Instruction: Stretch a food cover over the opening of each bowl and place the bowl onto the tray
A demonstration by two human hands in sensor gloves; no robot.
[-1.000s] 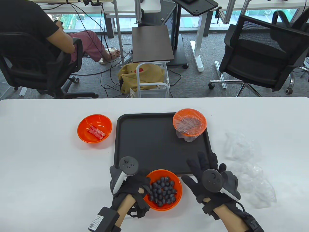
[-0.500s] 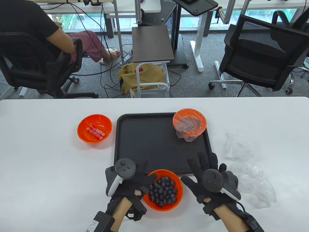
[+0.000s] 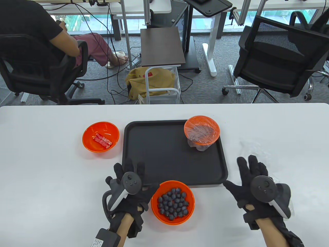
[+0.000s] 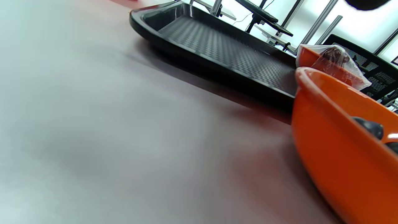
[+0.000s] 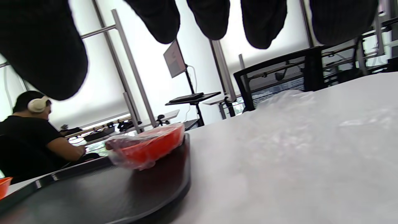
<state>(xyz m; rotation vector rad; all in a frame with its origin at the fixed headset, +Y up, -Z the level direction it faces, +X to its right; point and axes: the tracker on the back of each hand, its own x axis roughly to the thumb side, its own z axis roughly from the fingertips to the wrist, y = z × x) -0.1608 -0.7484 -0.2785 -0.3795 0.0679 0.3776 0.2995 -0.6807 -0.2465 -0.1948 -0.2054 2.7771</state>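
An orange bowl of blueberries [image 3: 172, 202] [image 4: 345, 149] stands uncovered on the white table just in front of the black tray [image 3: 154, 157] [image 4: 217, 46]. A bowl wrapped in clear film [image 3: 201, 130] [image 5: 146, 146] sits in the tray's far right corner. My left hand [image 3: 128, 180] rests beside the blueberry bowl's left side with fingers spread, holding nothing. My right hand [image 3: 250, 175] hovers spread to the right of the tray, over the clear food covers [image 3: 259, 151] [image 5: 295, 105]. Its fingertips [image 5: 211, 18] hang straight in the right wrist view.
Another orange bowl with red wrapped pieces [image 3: 100, 137] stands left of the tray. A person sits in an office chair [image 3: 38, 69] beyond the table's far edge. A second chair [image 3: 277, 59] and a small cart [image 3: 162, 85] stand behind the table.
My left hand let go of the blueberry bowl's rim and its fingers straightened out. My right hand moved right, off the tray's corner and over to the clear covers.
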